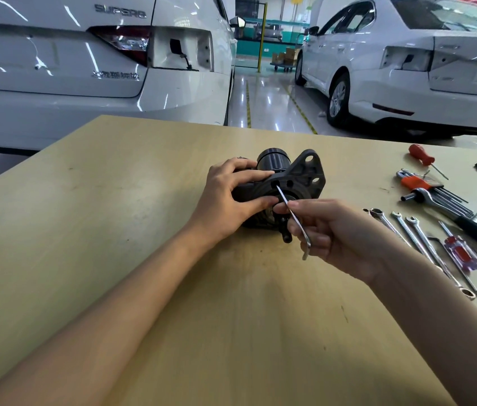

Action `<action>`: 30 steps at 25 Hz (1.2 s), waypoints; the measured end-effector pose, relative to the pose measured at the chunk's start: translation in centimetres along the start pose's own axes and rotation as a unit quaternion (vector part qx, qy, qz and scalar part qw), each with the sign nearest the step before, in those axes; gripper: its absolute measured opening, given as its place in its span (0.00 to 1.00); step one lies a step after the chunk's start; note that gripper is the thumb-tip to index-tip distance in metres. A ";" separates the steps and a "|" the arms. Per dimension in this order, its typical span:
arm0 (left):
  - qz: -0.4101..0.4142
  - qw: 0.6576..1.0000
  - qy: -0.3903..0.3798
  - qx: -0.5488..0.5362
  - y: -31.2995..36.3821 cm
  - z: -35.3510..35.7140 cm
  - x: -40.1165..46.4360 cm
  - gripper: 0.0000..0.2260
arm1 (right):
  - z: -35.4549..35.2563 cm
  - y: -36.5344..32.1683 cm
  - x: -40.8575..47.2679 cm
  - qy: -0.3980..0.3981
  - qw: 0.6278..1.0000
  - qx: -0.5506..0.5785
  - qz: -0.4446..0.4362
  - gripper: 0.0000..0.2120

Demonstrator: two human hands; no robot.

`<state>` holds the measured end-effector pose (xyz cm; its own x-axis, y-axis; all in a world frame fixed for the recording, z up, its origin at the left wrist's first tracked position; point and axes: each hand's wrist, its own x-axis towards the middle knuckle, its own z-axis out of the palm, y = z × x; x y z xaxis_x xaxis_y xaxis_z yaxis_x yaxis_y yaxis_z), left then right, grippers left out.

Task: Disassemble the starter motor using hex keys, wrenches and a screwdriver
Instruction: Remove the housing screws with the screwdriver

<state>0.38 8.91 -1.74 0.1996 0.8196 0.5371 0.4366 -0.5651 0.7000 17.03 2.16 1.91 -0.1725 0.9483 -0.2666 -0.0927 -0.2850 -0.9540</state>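
Lay near the tabletop's point(114, 230) far edge, starter motor point(287, 183) probably heavy, rigid, best held by its housing: left hand point(225, 197) gripped it with curled fingers while right hand point(331, 232) pinched hex key point(293, 213) seated in its face.

This is a car repair workshop. Two white saloon cars point(91, 68) point(424, 63) with their rear lamps partly removed stand on a glossy grey floor with yellow lane lines point(301, 109). Chrome spanners point(419, 238) and a boxed hex key set point(436, 191) lie on the pale wooden workbench point(114, 230).
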 end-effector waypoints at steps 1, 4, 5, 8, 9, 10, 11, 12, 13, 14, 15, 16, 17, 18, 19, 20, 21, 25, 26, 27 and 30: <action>-0.001 1.000 -0.001 -0.001 0.0 0.0 0.0 0.19 | 0.1 0.0 0.1 -0.001 1.000 0.010 0.003 0.08; -0.006 1.000 -0.002 -0.002 0.0 0.0 0.0 0.19 | 0.1 -0.5 0.1 -0.030 0.997 0.060 0.031 0.07; -0.006 1.000 -0.002 -0.003 0.1 0.0 0.0 0.20 | 0.0 -0.7 0.0 -0.043 0.995 0.082 0.041 0.09; -0.005 1.000 -0.001 -0.004 0.2 0.0 0.0 0.20 | -0.2 -1.2 0.0 -0.056 0.990 0.111 0.061 0.10; -0.007 1.000 -0.001 -0.004 0.2 0.1 0.0 0.20 | -0.2 -1.2 0.1 -0.048 0.990 0.118 0.065 0.11; -0.009 1.000 -0.004 -0.003 0.3 0.0 0.0 0.20 | -0.1 -1.2 0.2 -0.037 0.989 0.124 0.065 0.12; -0.008 1.000 -0.007 -0.003 0.3 -0.1 0.0 0.20 | 0.1 -1.2 0.4 -0.028 0.990 0.127 0.063 0.13; -0.011 1.000 -0.014 0.000 0.3 -0.2 0.0 0.20 | 0.3 -1.1 0.4 -0.021 0.990 0.124 0.059 0.13; -0.014 1.000 -0.024 0.001 0.3 -0.4 0.0 0.19 | 0.4 -1.1 0.5 -0.017 0.991 0.118 0.054 0.13; -0.022 0.999 -0.033 -0.007 0.6 -0.5 -0.1 0.18 | 0.4 -1.0 0.5 -0.014 0.992 0.113 0.051 0.13; -0.033 0.999 -0.033 -0.026 0.8 -0.7 0.0 0.16 | 0.3 -0.9 0.5 -0.012 0.992 0.111 0.051 0.12; -0.049 0.997 -0.016 -0.048 1.2 -0.8 0.0 0.15 | 0.2 -0.9 0.5 -0.013 0.992 0.112 0.052 0.11; -0.060 0.996 0.025 -0.062 1.5 -1.0 0.2 0.13 | 0.2 -0.9 0.5 -0.014 0.992 0.112 0.052 0.10; -0.069 0.993 0.078 -0.057 2.1 -1.1 0.3 0.08 | 0.1 -0.9 0.5 -0.014 0.993 0.107 0.052 0.10; -0.079 0.989 0.115 -0.045 2.6 -1.2 0.4 0.04 | 0.1 -0.9 0.5 -0.012 0.994 0.095 0.051 0.11; -0.095 0.988 0.117 -0.039 3.0 -1.4 0.5 0.06 | 0.0 -0.8 0.6 -0.007 0.996 0.078 0.050 0.11; -0.126 0.988 0.071 -0.054 3.3 -1.4 0.4 0.10 | 0.0 -0.8 0.6 -0.002 0.997 0.061 0.049 0.11; -0.285 0.932 -0.104 -0.200 4.4 -0.6 -0.8 0.14 | 0.5 -0.1 0.4 0.021 1.000 0.002 0.007 0.10; -0.308 0.916 -0.099 -0.239 4.3 -0.4 -0.9 0.12 | 0.6 0.1 0.4 0.034 0.999 -0.006 -0.014 0.12; -0.325 0.901 -0.092 -0.271 4.2 -0.1 -0.9 0.12 | 0.7 0.4 0.3 0.047 0.998 -0.006 -0.035 0.13; -0.358 0.854 -0.077 -0.369 4.0 0.5 -0.9 0.12 | 1.0 0.7 -0.5 0.059 0.995 -0.001 -0.075 0.13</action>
<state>2.43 5.97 0.36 0.2510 0.9509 -0.1811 -0.1662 0.2266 0.9597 16.12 1.37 1.49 -0.0414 0.9900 -0.1352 -0.1059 -0.1389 -0.9846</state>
